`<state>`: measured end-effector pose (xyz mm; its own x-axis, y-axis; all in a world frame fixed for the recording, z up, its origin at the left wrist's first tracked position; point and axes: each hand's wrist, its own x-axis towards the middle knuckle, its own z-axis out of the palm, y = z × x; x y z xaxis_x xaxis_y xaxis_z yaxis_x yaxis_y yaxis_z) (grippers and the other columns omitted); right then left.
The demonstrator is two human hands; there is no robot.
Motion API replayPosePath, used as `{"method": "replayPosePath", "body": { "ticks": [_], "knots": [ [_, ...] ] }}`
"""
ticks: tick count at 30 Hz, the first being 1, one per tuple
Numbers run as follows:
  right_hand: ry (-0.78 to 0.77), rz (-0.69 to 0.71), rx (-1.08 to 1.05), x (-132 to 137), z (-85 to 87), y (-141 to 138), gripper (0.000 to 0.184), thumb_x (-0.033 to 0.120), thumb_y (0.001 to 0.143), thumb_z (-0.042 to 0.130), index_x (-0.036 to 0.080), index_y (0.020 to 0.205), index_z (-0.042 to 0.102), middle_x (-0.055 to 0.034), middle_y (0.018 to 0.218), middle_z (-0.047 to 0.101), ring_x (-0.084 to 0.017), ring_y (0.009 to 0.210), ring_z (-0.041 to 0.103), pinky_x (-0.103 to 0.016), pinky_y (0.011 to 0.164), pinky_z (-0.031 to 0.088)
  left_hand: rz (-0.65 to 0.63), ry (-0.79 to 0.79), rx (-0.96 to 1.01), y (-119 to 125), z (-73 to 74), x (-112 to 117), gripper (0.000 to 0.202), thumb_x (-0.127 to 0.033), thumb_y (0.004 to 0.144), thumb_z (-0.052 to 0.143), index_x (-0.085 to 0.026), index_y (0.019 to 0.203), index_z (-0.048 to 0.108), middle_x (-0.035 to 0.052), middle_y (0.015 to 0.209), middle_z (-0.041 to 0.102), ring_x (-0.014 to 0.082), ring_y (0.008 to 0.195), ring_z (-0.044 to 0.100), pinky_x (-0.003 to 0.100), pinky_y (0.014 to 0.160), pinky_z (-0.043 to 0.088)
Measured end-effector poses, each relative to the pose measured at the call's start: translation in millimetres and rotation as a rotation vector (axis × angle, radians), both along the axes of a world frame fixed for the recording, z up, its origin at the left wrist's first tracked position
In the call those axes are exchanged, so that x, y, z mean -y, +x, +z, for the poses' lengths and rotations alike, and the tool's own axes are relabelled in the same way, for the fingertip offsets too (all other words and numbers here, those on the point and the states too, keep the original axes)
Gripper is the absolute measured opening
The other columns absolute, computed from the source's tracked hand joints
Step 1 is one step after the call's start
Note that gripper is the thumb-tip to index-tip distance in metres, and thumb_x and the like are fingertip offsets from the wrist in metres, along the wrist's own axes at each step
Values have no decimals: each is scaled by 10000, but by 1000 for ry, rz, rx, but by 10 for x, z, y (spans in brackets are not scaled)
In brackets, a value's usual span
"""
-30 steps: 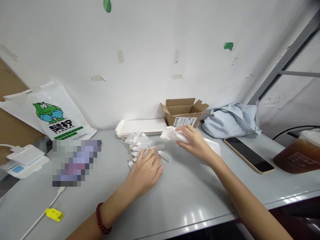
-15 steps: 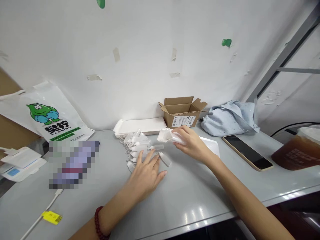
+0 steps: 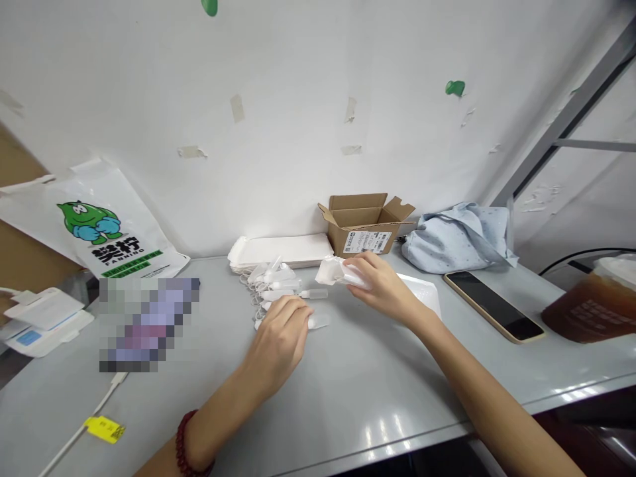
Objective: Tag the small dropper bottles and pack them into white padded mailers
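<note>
My left hand is closed, its fingers drawn together around one end of a small translucent plastic tube that sticks out to the right of the fingertips. Its fingertips are partly hidden. Just behind that hand lies a pile of similar translucent tubes with white ends and thin loops. A single tube lies apart to the right of the pile. My right hand grips a white envelope above the table, its mouth facing left toward the tubes.
A stack of white envelopes lies against the wall, beside an open cardboard box. Another white envelope lies under my right wrist. To the right are a light blue cloth bag, a phone and a cup of brown drink.
My left hand has gone from spread fingers over the tubes to a closed grip, and the nearest tube has turned level and shifted left. My right hand still holds the envelope.
</note>
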<state>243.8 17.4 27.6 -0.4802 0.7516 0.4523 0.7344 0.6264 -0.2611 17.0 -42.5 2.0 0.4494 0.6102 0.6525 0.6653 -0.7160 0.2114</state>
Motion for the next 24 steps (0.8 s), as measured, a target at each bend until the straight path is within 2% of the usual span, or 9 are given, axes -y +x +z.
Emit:
{"method": "replayPosePath", "body": {
  "ticks": [8,12,15,20,24],
  "knots": [
    [-9,25,32,7,-53,-32,361,156,783,574,191,1135,500,-112,1049,528,-258,976,521,-400,803,448,160,17,357,-56,178,-2,106,-97,832,536,-189,827,588,2,759,634,136,717,540,258,639,449],
    [1,67,43,21,-81,-55,361,145,779,579,189,1129,503,-117,1050,529,-249,946,524,-399,796,448,184,5,472,-65,217,21,111,-94,826,544,-187,819,603,3,783,642,114,662,535,251,627,453],
    [9,110,50,39,-94,-82,379,134,777,582,184,1142,493,-123,1077,531,-246,962,517,-394,800,444,175,29,486,-70,200,18,126,-72,820,539,-177,811,607,14,802,649,113,672,551,251,636,465],
    [11,166,63,109,-87,-158,382,124,776,584,182,1143,495,-113,1058,535,-232,958,505,-376,808,439,143,111,383,-73,140,-36,161,-34,817,521,-165,836,614,24,787,654,128,731,590,241,634,474],
    [41,200,61,182,-72,-222,394,86,750,582,164,1129,503,-118,1044,531,-224,941,496,-359,791,438,120,93,335,-58,109,-54,168,-44,829,508,-170,841,618,20,776,659,129,712,596,252,648,476]
  ]
}}
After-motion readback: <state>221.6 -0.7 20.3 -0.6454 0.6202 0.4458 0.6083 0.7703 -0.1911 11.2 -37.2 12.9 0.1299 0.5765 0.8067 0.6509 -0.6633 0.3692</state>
